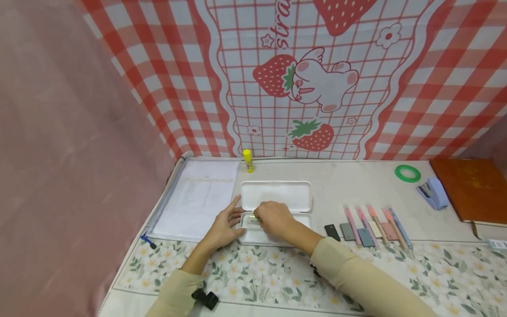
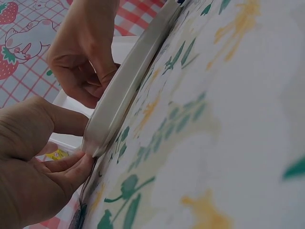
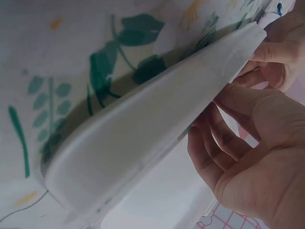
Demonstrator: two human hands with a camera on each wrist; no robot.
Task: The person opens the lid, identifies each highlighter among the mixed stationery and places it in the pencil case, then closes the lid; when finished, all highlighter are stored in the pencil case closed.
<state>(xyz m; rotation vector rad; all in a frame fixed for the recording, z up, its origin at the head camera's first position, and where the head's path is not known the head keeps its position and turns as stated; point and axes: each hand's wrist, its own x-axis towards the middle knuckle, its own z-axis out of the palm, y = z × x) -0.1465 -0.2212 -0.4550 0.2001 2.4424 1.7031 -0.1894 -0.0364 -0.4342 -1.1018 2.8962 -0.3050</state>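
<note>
- Done: white case, left of pens, open; yellowish item inside.
- Left hand grips case end farthest from pens; right hand curls fingers inside, hold hidden.
- Pens: outside.

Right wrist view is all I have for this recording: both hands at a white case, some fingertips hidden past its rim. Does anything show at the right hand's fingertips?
Observer: Yes, the head view shows a small yellow-green thing right by the right hand; whether it is pinched, I can't tell.
Operator: What stands behind the white case?
Observer: A yellow tube, upright, behind the left end of the raised lid.
Operator: And at the far right of the table?
Observer: A brown notebook, with a lilac stapler just to its left.
</note>
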